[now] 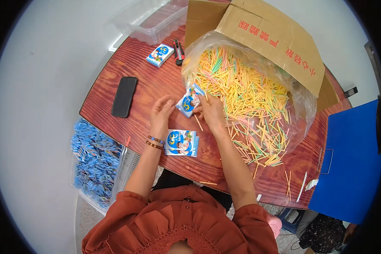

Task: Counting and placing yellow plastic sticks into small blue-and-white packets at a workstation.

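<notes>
The person is working at a reddish wooden worktop [135, 80], and both hands are meeting on one small blue-and-white packet [188, 103] just beside the mouth of the clear plastic bag [302, 106]. The right hand [211, 112] is closing its fingers on the packet's edge nearest the bag, and the left hand [161, 113] is resting against the packet's far side with its fingers loosely spread; whether they are gripping it I cannot tell.

As a judgement, the work looks far from finished. The bag, sitting in an opened cardboard box [279, 42], is still holding a large heap of thin coloured sticks [245, 97] in yellow, orange, green and pink, with many spilling out of the bag onto the worktop. One flat packet [181, 143] is lying away from the bag, below the hands, and another [160, 55] is lying to the bag's left, next to a small dark tool [179, 52].

Further left of the bag, a black phone [124, 96] is lying flat. Off the worktop's edge, a bin [125, 169] is holding a big pile of blue packets [95, 158]. A clear tray [152, 21] beyond the bag seems empty.
</notes>
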The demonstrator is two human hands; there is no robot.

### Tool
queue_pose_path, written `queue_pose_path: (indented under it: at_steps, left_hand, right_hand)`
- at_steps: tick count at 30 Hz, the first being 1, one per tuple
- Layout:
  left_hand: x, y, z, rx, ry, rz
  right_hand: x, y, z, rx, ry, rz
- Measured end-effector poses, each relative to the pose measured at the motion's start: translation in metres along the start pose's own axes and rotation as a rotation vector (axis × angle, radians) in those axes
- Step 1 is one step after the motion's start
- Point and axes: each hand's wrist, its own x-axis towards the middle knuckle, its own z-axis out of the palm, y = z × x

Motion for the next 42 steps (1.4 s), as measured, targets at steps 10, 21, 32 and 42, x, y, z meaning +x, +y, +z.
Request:
queue_pose_path:
  at_steps: [10, 21, 32, 42]
  left_hand:
    - [-0.045, 0.02, -0.033, 1.299, -0.362, 0.383]
    - [-0.041, 0.022, -0.028, 1.207, -0.481, 0.501]
    - [-0.047, 0.024, -0.009, 0.364, -0.416, -0.107]
    - [-0.073, -0.008, 0.036, 0.197, -0.355, -0.192]
  right_hand:
    - [-0.033, 0.024, -0.037, -0.478, 0.086, -0.268]
    - [-0.075, 0.023, -0.01, -0.168, -0.1, -0.057]
    - [-0.075, 0.02, -0.03, 0.244, -0.177, -0.066]
    - [-0.105, 0.01, -0.06, 0.313, -0.014, -0.003]
